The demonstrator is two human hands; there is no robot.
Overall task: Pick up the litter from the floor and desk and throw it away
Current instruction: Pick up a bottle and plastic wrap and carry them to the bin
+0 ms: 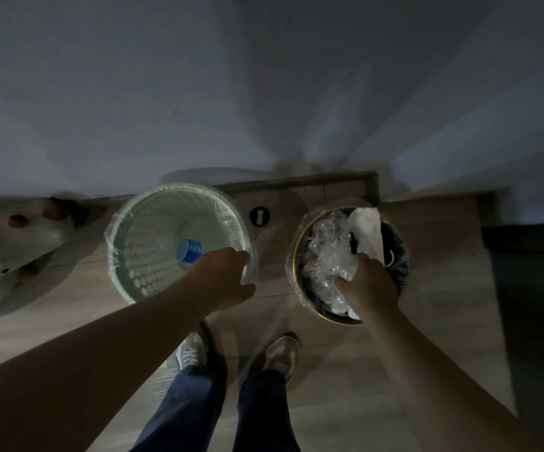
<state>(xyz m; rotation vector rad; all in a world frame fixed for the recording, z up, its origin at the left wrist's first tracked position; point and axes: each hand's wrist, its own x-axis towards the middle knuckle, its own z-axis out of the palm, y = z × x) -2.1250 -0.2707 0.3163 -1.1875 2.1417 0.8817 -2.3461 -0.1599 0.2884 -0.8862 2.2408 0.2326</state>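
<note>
Inside the black bin's rim (293, 265), the right hand (367, 283) grips litter (326, 252).

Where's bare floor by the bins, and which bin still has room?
Bare floor: the strip between green bin and black bin, below the round socket; also right of the black bin. Green bin is roomy, just one bottle. Black bin is crammed with plastic under the right hand.
</note>
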